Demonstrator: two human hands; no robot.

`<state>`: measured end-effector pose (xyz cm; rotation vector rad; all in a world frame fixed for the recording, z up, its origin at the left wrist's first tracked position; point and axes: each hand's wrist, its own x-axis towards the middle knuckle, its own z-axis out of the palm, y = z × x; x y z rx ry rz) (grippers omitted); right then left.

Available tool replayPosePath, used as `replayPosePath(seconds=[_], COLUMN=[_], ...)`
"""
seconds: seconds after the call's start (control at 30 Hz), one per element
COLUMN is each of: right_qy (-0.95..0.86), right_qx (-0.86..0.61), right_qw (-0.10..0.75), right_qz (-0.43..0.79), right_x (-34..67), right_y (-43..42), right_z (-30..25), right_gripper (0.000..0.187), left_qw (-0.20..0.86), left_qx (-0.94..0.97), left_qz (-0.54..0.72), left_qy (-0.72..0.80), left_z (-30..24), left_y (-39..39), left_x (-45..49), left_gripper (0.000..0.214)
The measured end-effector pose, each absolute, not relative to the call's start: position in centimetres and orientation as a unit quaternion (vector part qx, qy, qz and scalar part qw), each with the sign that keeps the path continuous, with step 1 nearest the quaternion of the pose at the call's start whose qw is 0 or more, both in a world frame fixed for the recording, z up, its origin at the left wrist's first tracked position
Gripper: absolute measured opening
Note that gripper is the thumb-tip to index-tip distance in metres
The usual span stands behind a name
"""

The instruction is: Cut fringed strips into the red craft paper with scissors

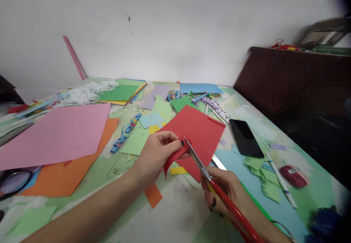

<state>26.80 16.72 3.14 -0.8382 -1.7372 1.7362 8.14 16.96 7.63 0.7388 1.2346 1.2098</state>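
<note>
Fig.: We pinched the red paper [200, 129] w/ the left hand [157, 153], just above the table [175, 213]. Our right hand [225, 191] was clamped on the scissors [199, 160], blades at the paper's edge. A phone [245, 137] lay nearby.

Left hand [156, 151] pinches red paper [199, 131]; right hand [226, 191] grips scissors [201, 166].
</note>
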Motion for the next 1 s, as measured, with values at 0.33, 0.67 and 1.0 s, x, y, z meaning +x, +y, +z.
replayPosePath(seconds=[0.33,0.67,1.0], right_qy=[-0.648,-0.661,-0.66], right_qx=[-0.348,-0.379,-0.379], right_qw=[0.26,0.246,0.247], right_qz=[0.625,0.599,0.6], right_x=[26.79,27.12,27.02], right_y=[16.62,16.74,16.74], right_z=[3.01,2.42,2.56], right_gripper=[0.049,0.039,0.041], left_qw=[0.591,0.59,0.588], left_qx=[0.307,0.306,0.311], left_qz=[0.521,0.525,0.529], left_qy=[0.534,0.533,0.526], left_z=[7.66,7.69,7.59], left_y=[17.12,17.02,17.08], left_x=[8.2,8.17,8.15], left_gripper=[0.018,0.019,0.018])
